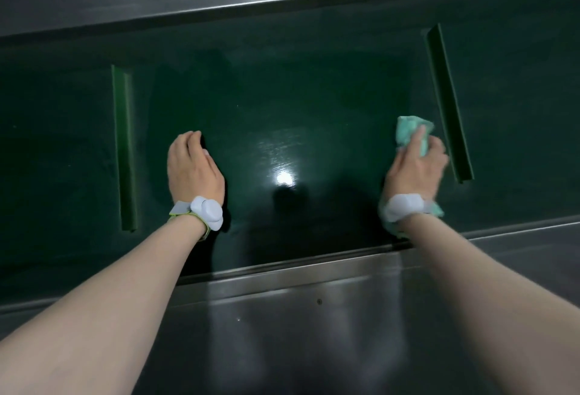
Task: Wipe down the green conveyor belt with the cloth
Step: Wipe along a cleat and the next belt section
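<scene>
conveyor belt (282,105): dark green, glossy, a bright glare near centre; long axis runs left to right, between steel rails far and near (282,272). left cleat (124,149): raised green rib across the belt, just left of the left hand. left hand (193,168): empty, fingers curled downward, resting on the belt. right hand (416,163): closed over a crumpled pale green cloth (409,131), pressing it to the belt. right cleat (447,102): just right of the cloth. judgement: unwiped span lies leftward of the cloth; right hand nearer.
</scene>
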A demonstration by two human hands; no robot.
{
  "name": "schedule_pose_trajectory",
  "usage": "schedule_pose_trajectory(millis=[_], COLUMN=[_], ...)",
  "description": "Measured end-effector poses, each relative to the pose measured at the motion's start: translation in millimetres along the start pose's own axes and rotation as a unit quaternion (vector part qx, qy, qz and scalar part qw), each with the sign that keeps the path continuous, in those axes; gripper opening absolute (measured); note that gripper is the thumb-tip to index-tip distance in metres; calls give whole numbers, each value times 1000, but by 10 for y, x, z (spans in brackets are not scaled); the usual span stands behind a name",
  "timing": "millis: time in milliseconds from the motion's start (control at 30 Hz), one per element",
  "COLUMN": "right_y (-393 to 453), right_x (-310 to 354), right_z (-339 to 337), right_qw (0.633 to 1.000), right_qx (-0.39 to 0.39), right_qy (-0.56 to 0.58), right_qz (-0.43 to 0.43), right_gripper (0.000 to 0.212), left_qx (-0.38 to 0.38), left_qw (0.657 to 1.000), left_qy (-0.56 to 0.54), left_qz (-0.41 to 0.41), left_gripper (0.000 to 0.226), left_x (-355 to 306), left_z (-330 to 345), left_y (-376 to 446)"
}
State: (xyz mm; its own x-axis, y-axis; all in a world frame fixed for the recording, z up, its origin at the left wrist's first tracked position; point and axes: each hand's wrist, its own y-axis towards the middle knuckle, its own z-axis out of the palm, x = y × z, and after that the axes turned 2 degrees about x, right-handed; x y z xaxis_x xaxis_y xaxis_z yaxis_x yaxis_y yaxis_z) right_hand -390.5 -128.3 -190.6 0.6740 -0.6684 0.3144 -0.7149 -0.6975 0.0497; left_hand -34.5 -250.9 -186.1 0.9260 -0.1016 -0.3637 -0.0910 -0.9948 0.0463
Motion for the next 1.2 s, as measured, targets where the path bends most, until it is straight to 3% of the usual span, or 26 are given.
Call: schedule_pose_trajectory(millis=[33,100,200,333,400,500,600,900,1033,1200], right_y=[-74,-299,-625,-562,-268,220,386,1013,1317,1058], right_x=[232,767,1348,1246,894,243,-126,286,809,1886], right_z=[70,176,314,177,108,-49,-157,66,281,585], right_qw=[999,997,987,967,969,992,996,998,999,976], right_qx=[-1,19,50,66,68,54,23,-7,25,92], right_qy=[40,79,-1,-15,-36,-48,-72,-59,-20,19], right_qz=[33,15,-154,-247,-236,-99,-46,8,-25,-199], right_gripper=[51,47,56,65,61,58,54,51,55,63], left_qx=[7,15,26,41,41,50,63,86,82,84], left_qw=[1000,1000,999,995,992,990,990,990,990,991], left_qy=[-8,-18,-17,-13,-4,10,15,22,22,-15], left_qz=[2,9,37,86,116,133,123,110,108,102], left_gripper=[40,42,45,47,48,50,52,58,57,58], left_x=[-98,-322,-650,-934,-1013,-1049,-1019,-956,-944,-977], left_z=[39,111,222,384,453,522,606,704,719,692], left_y=[-7,-20,2,80,144,247,230,246,224,214])
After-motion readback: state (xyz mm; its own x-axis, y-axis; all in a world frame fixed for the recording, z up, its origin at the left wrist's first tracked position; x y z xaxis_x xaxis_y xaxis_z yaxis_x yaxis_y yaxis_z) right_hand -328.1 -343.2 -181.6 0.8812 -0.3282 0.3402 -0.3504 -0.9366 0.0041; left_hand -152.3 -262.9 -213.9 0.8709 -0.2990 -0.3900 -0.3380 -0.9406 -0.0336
